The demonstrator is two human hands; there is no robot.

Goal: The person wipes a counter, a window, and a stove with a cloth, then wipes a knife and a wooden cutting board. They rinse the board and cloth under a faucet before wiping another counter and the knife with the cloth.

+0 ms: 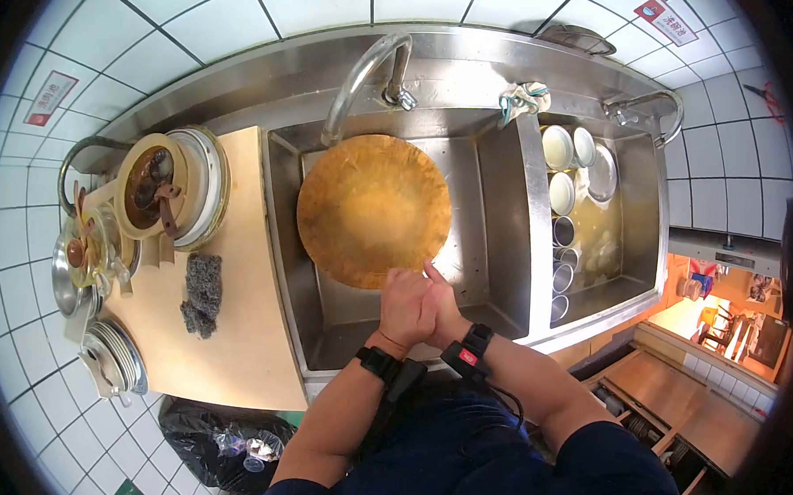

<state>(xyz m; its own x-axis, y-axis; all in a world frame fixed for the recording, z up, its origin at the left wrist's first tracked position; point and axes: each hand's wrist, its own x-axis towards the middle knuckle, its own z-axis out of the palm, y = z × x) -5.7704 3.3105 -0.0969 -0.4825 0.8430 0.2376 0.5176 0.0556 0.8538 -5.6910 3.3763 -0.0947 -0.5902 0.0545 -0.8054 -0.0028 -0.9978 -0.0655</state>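
Observation:
Above the front edge of the sink (513, 217), my left hand (405, 303) and my right hand (445, 310) are pressed together. Both look closed, with fingers curled against each other; whatever may lie between them is hidden. Just beyond them a round wooden cutting board (373, 211) lies in the left basin, its near edge close to my left knuckles. Its surface looks wet. A curved metal faucet (360, 78) reaches over the board's far left side.
On the wooden counter (242, 329) at left lie a grey scouring pad (201, 294), stacked plates (113, 359) and a bowl with brown residue (147, 188). Cups (562, 195) and murky water fill the right basin. A cloth (524, 101) hangs on the rim; a black trash bag (198, 438) sits below.

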